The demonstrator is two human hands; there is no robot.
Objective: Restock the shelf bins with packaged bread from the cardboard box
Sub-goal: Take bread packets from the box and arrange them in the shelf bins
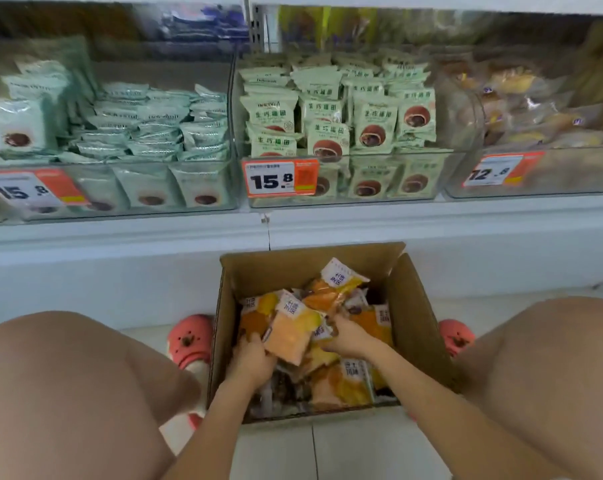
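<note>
three clear shelf bins (348, 199) are sitting above the open cardboard box (417, 323), which is lying between the knees. orange bread packets (341, 382) are filling it. the left hand (249, 362) and right hand (348, 337) are both gripping one packet (289, 336).

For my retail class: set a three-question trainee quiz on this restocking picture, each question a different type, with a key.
1. True or false: both hands are inside the cardboard box.
2. Which price tag fronts the middle bin? A 12.8 B 15.8 C 9.9
3. Fill in: the packets in the box are mostly ____ in colour.

Key: 1 true: the left hand and right hand grip orange packets. 2 B, see the tag. 3 orange.
</note>
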